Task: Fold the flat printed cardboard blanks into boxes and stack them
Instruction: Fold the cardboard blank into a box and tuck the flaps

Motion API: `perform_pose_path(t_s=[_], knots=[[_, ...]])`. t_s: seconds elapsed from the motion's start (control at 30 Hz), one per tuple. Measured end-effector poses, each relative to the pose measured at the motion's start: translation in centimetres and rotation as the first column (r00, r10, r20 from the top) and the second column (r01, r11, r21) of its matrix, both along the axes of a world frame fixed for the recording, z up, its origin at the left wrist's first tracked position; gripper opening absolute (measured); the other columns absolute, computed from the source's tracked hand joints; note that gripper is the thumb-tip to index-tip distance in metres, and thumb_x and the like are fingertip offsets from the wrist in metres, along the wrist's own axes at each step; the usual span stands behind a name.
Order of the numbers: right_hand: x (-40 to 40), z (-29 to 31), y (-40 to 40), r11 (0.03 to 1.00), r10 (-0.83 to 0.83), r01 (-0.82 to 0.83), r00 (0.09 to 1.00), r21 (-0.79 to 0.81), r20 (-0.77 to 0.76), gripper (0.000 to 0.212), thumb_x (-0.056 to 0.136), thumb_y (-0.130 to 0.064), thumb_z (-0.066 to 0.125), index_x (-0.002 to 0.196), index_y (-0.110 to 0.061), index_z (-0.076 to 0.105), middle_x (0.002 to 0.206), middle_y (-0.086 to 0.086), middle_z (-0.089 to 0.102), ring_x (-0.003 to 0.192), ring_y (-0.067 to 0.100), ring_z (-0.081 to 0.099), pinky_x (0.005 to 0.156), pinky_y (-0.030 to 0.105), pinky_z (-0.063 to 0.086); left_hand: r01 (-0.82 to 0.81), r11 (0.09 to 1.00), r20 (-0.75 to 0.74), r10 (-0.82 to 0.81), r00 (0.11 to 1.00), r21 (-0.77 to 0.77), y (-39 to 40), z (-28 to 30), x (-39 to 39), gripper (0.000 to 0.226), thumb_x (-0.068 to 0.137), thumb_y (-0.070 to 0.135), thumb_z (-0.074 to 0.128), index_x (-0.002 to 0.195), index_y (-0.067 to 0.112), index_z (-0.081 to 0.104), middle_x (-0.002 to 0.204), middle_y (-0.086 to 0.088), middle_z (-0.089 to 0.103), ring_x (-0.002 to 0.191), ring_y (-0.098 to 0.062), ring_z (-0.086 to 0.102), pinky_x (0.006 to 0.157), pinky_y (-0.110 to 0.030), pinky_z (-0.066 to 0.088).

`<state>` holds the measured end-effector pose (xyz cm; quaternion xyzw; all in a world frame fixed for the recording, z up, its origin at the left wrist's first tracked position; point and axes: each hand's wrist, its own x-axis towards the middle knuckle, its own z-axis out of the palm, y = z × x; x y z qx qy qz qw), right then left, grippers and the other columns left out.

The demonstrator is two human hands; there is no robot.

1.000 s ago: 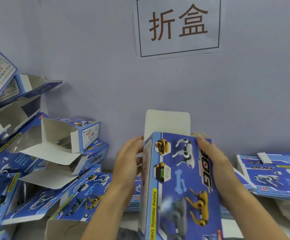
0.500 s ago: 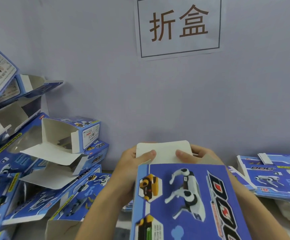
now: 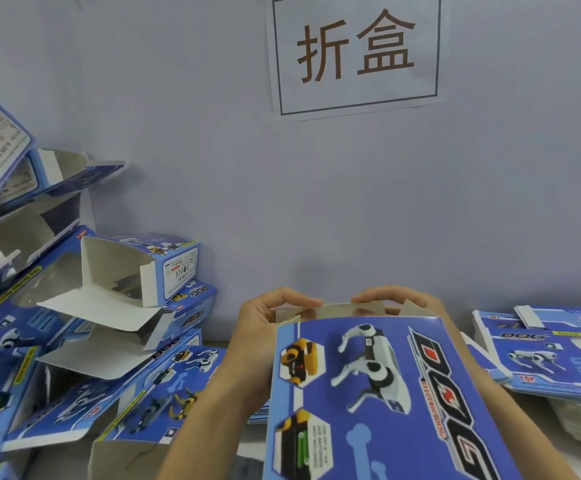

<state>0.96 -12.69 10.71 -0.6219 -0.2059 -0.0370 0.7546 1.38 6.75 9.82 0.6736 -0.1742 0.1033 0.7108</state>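
Both hands grasp a blue printed box [image 3: 368, 393] at 6 o'clock — left hand [image 3: 265, 327] and right hand [image 3: 400, 299] curl over its far end flap. Folded boxes [image 3: 109, 306] pile at 9 o'clock; flat blanks [image 3: 552, 358] lie at 3 o'clock.

The wall sign [image 3: 355, 53] above the hands reads "折盒", the box [image 3: 379, 393] being held says "DOG" and "ELECTRIC DOG", and the flat blanks [image 3: 552, 355] off to its right show "DOG" and "TOP".
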Motion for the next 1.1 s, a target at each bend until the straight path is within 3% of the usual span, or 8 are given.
perform_pose_path(t_s=[0.23,0.4,0.63,0.73,0.83,0.93,1.03,1.1], knots=[[0.0,-0.7,-1.1,0.974,-0.211,0.213,0.977,0.077,-0.029,0.018,0.082,-0.007,0.07,0.099,-0.016,0.07,0.076,0.012,0.074,0.052,0.023,0.067,0.043,0.028,0.053,0.01,0.999,-0.023,-0.011,1.0,-0.045,-0.5,-0.1,-0.1,0.022,0.097,0.014,0.056,0.117,0.02,0.061,0.07,0.011,0.074,0.059,-0.002,0.069,0.053,-0.015,0.052],[1.2,-1.9,-4.1,0.751,-0.591,0.589,0.801,0.299,-0.096,0.014,0.093,-0.009,0.066,0.096,-0.023,0.066,0.083,0.002,0.068,0.049,0.01,0.063,0.043,0.023,0.051,0.021,0.996,-0.163,-0.034,0.986,-0.083,1.2,-0.3,-0.1,0.052,0.077,0.045,0.065,0.12,0.015,0.064,0.113,-0.012,0.073,0.105,-0.037,0.065,0.104,-0.06,0.044],[1.9,-2.8,-4.8,0.512,-0.734,0.679,0.664,0.526,-0.143,0.023,0.093,-0.013,0.067,0.09,-0.036,0.061,0.088,-0.01,0.069,0.07,0.009,0.066,0.05,0.019,0.053,0.2,0.978,-0.213,-0.207,0.955,-0.054,2.2,-1.8,-0.2,0.064,0.071,0.046,0.075,0.129,0.026,0.056,0.125,-0.009,0.068,0.106,-0.032,0.067,0.097,-0.066,0.044],[2.1,-2.7,-4.1,0.561,-0.569,0.482,0.815,0.673,-0.109,0.017,0.098,-0.018,0.053,0.086,-0.028,0.059,0.07,-0.015,0.067,0.058,0.003,0.064,0.048,0.017,0.051,0.16,0.966,-0.141,-0.191,0.971,-0.204,1.5,-2.0,0.3,0.065,0.078,0.019,0.082,0.135,0.025,0.051,0.126,-0.009,0.069,0.115,-0.035,0.065,0.098,-0.068,0.045],[2.4,-3.3,-4.1,0.592,-0.183,0.173,0.98,0.787,-0.078,0.035,0.098,-0.024,0.039,0.116,-0.018,0.069,0.094,0.006,0.076,0.091,0.021,0.074,0.079,0.036,0.056,0.102,0.898,-0.101,-0.16,0.982,-0.428,1.6,-1.9,0.6,0.068,0.075,0.028,0.074,0.138,0.018,0.051,0.125,-0.012,0.068,0.111,-0.033,0.068,0.086,-0.05,0.058],[2.7,-4.4,-3.8,0.81,-0.153,0.278,0.95,0.516,-0.271,0.036,0.1,-0.027,0.041,0.124,-0.018,0.066,0.105,0.017,0.075,0.106,0.032,0.069,0.087,0.041,0.049,0.1,0.861,-0.095,-0.169,0.981,-0.499,1.7,-1.8,0.6,0.061,0.081,0.04,0.062,0.138,0.019,0.055,0.131,-0.013,0.065,0.119,-0.033,0.064,0.095,-0.048,0.055],[2.7,-5.7,-2.3,0.886,-0.213,0.322,0.922,0.334,-0.324,0.013,0.088,-0.03,0.065,0.088,-0.019,0.072,0.075,0.01,0.074,0.08,0.029,0.069,0.071,0.042,0.053,0.181,0.903,-0.04,-0.213,0.976,-0.389,2.3,-1.6,0.1,0.054,0.076,0.034,0.076,0.127,0.019,0.066,0.123,-0.011,0.069,0.107,-0.026,0.07,0.08,-0.036,0.06],[2.7,-6.8,-1.4,0.907,-0.227,0.316,0.923,0.276,-0.312,0.01,0.087,-0.01,0.065,0.077,-0.014,0.064,0.068,0.013,0.067,0.065,0.03,0.065,0.073,0.046,0.052,0.289,0.953,0.005,-0.29,0.957,-0.093,2.8,-1.1,-0.7,0.041,0.075,0.026,0.079,0.115,0.029,0.072,0.116,-0.006,0.073,0.099,-0.021,0.072,0.076,-0.03,0.059]])
